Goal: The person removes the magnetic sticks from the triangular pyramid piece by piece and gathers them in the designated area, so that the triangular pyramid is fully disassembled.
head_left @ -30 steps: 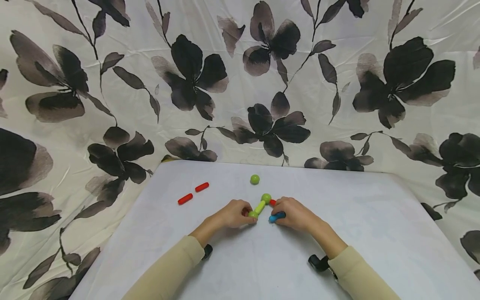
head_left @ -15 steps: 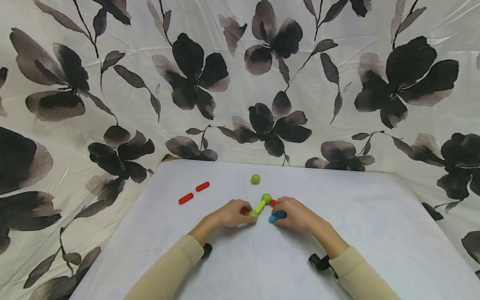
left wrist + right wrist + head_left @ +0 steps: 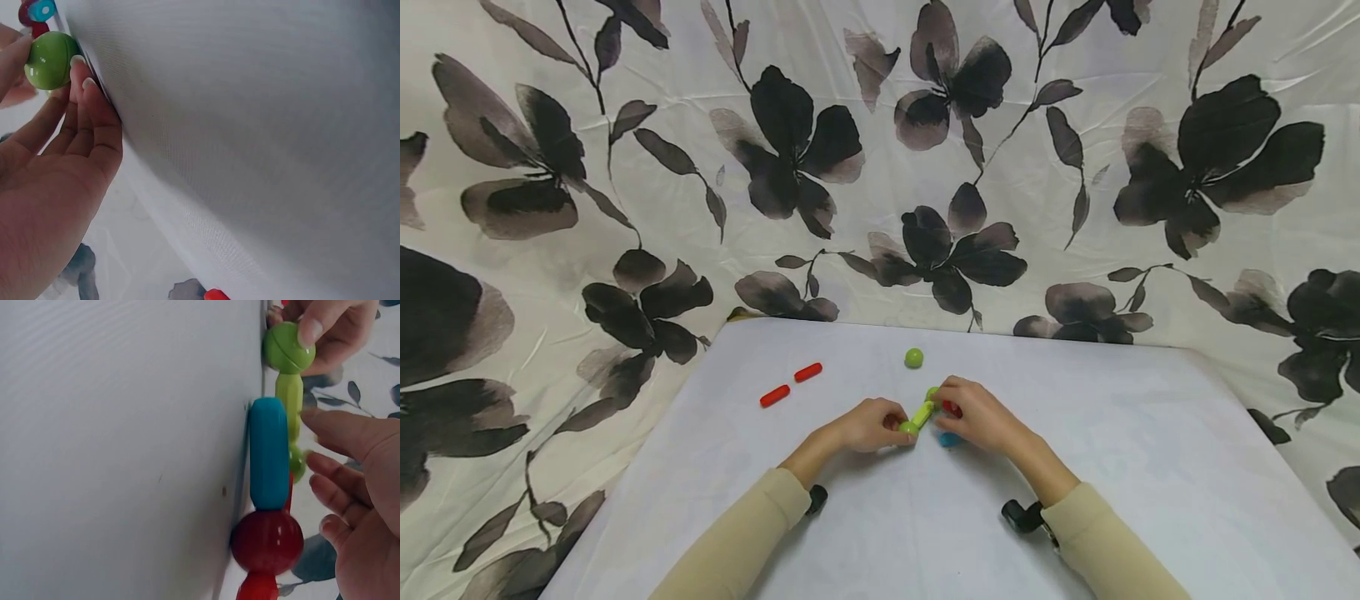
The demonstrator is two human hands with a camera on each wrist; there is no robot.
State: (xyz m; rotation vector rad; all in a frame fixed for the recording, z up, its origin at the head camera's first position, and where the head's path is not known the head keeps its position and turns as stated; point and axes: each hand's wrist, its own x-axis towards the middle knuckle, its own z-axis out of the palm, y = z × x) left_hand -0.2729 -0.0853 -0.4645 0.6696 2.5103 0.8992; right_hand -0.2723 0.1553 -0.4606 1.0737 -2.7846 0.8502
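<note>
In the head view my left hand (image 3: 871,425) pinches a green ball (image 3: 908,429) at the near end of a yellow-green rod (image 3: 922,415); the left wrist view shows fingertips against this ball (image 3: 51,60). A second green ball (image 3: 932,392) joins the rod's far end. My right hand (image 3: 977,412) is over the right side of the pieces, partly covering a red piece (image 3: 952,409) and a blue rod (image 3: 950,439). The right wrist view shows its fingers loosely spread beside the yellow-green rod (image 3: 289,406), and the blue rod (image 3: 269,453) joined to a dark red ball (image 3: 267,542).
Two red rods (image 3: 775,396) (image 3: 808,372) lie to the left on the white table (image 3: 865,533). A loose green ball (image 3: 913,358) rests behind the joined pieces. Floral cloth (image 3: 850,183) hangs behind the table.
My right hand has released the blue rod and moved slightly up and left, toward the far green ball. My left hand keeps its pinch on the near ball.
</note>
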